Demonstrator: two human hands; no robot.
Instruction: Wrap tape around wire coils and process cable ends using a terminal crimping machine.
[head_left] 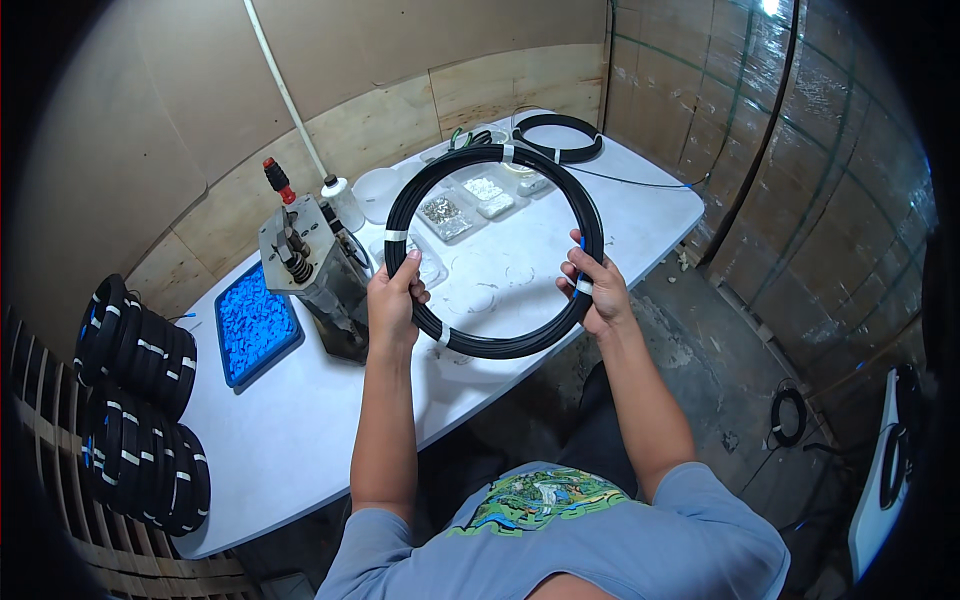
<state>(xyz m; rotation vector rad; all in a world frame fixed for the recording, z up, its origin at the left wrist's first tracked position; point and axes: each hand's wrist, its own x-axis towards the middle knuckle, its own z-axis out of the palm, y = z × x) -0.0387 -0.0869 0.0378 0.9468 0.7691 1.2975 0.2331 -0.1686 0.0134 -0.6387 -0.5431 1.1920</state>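
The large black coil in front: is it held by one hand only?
No, the left hand and the right hand both grip the black coil.

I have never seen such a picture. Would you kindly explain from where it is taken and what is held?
No robot here: a person. A wide fisheye camera on the head looks down, so straight edges bend near the rim. The bare left hand and right hand hold a black cable coil, bound with white bands. On the white table stand a metal machine, a white bottle and clear trays of small parts. A blue tray with small blue pieces lies left of the machine. Another coil lies at the far end; more banded coils are stacked at the left.
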